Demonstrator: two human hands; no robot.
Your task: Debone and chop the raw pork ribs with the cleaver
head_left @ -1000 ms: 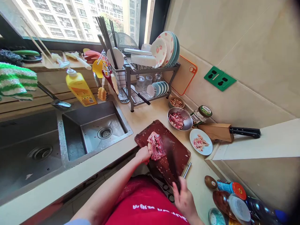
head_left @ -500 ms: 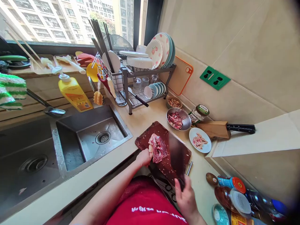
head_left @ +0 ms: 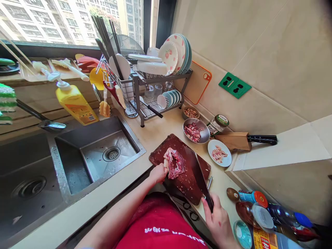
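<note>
A raw poultry carcass piece [head_left: 176, 165], red and pink with a hollow middle, lies on the dark red-brown cutting board [head_left: 168, 141]. My left hand [head_left: 157, 173] is closed on its pale near-left end. My right hand [head_left: 217, 216] grips the black handle of a cleaver [head_left: 201, 174]. The dark blade stands over the right part of the board, apart from the meat. Small scraps dot the board around it.
Beyond the board are a metal bowl of cut meat [head_left: 206, 135], a bowl of brown pieces [head_left: 186, 116], a white plate of pale strips [head_left: 228, 159], a jar [head_left: 216, 123] and a wooden knife block [head_left: 230, 141]. The sink [head_left: 88, 152] is left, bottles [head_left: 249, 214] right.
The cleaver, blurred before, is now sharp and further right, its blade slanting. My right hand has moved right a little. My left hand stays on the poultry carcass piece. The view has shifted slightly.
</note>
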